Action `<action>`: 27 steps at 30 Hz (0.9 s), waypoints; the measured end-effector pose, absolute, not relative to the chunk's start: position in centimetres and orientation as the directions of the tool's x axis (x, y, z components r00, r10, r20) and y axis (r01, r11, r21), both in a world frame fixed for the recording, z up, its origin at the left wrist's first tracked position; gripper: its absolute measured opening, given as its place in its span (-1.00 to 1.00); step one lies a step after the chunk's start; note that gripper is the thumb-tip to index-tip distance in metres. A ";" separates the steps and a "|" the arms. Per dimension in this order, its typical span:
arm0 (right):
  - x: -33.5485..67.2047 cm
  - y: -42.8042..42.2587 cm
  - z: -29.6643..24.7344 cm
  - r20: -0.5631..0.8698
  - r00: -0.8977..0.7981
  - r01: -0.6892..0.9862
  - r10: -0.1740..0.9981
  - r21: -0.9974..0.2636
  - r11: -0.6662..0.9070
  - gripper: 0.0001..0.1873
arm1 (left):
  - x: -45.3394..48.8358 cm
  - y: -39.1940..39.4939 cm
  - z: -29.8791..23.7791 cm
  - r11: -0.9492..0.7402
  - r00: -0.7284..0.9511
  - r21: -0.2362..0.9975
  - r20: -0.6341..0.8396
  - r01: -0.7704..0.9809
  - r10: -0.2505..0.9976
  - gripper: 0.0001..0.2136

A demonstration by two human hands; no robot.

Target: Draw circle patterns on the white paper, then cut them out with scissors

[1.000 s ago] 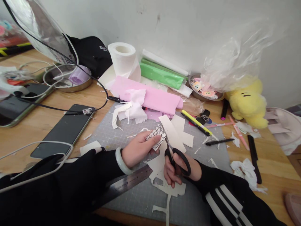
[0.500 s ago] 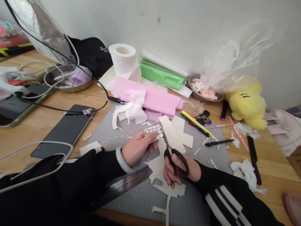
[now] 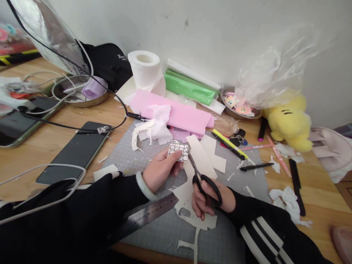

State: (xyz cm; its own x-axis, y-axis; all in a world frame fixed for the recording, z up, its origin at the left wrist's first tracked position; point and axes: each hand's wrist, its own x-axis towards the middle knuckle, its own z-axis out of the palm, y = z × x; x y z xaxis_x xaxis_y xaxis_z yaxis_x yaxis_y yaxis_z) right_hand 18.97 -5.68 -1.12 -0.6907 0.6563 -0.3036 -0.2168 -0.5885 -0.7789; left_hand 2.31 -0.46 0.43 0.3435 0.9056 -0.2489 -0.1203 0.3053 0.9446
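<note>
Between the thumb and fingers of my left hand (image 3: 162, 165) is a small white piece of paper (image 3: 173, 148) with a black scalloped drawing on it. My right hand (image 3: 205, 200) grips black-handled scissors (image 3: 216, 189), thumb and fingers in the loops. Their blades point up and left, with the tips at the right edge of the drawn paper. Whether the blades are cutting into it, I cannot tell. Cut white paper scraps (image 3: 183, 194) lie beneath both hands on the grey cutting mat (image 3: 154, 234). A metal ruler (image 3: 154, 212) rests beside my left wrist.
Pink crepe paper (image 3: 176, 112), a white paper roll (image 3: 145, 71) and a green pack (image 3: 189, 86) stand behind the mat. A phone (image 3: 79, 154) and cables lie left. Pens, a yellow highlighter (image 3: 228, 143), a yellow plush toy (image 3: 288, 123) and a metal bowl (image 3: 233, 112) are right.
My left hand has turned the drawn paper slightly and shifted it a little to the left and up. The scissors in my right hand have hardly moved.
</note>
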 end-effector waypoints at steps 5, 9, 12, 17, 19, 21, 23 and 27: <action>19.2 -5.7 -0.9 -0.265 -0.706 -0.245 0.657 -0.778 -0.578 -0.43 | 2.2 -0.6 0.3 0.289 0.343 0.953 -0.244 -0.088 0.907 -0.75; 19.2 -5.7 -1.0 -0.268 -0.726 -0.253 0.634 -0.753 -0.608 -0.41 | 2.2 -0.5 0.5 0.287 0.334 0.955 -0.248 -0.072 0.909 -0.74; 19.2 -5.6 -1.1 -0.285 -0.713 -0.239 0.640 -0.759 -0.605 -0.41 | 2.2 -0.6 0.6 0.290 0.347 0.956 -0.255 -0.051 0.902 -0.74; 19.1 -5.5 -1.5 -0.291 -0.704 -0.243 0.648 -0.758 -0.605 -0.43 | 2.2 -0.7 0.5 0.277 0.397 0.961 -0.251 -0.009 0.883 -0.70; 19.1 -5.5 -1.5 -0.282 -0.710 -0.247 0.645 -0.758 -0.604 -0.43 | 2.2 -0.7 0.5 0.277 0.404 0.961 -0.246 -0.020 0.881 -0.70; 19.2 -5.5 -1.6 -0.272 -0.714 -0.256 0.645 -0.756 -0.602 -0.44 | 2.1 -0.6 0.5 0.274 0.409 0.961 -0.244 -0.016 0.879 -0.70; 19.2 -5.5 -1.5 -0.267 -0.712 -0.264 0.650 -0.755 -0.600 -0.44 | 2.1 -0.6 0.5 0.270 0.409 0.963 -0.245 -0.002 0.879 -0.69; 19.2 -5.5 -1.4 -0.267 -0.712 -0.256 0.650 -0.763 -0.594 -0.45 | 2.1 -0.6 0.5 0.260 0.379 0.965 -0.248 0.022 0.891 -0.68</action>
State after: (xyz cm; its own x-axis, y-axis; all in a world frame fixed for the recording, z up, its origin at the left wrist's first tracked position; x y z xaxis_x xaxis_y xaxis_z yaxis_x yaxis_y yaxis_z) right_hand 19.22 -5.54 -1.39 -0.7119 0.6496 -0.2668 -0.2557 -0.5936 -0.7631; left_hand 2.12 -0.58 0.53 0.3794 0.8913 -0.2483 0.0220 0.2596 0.9655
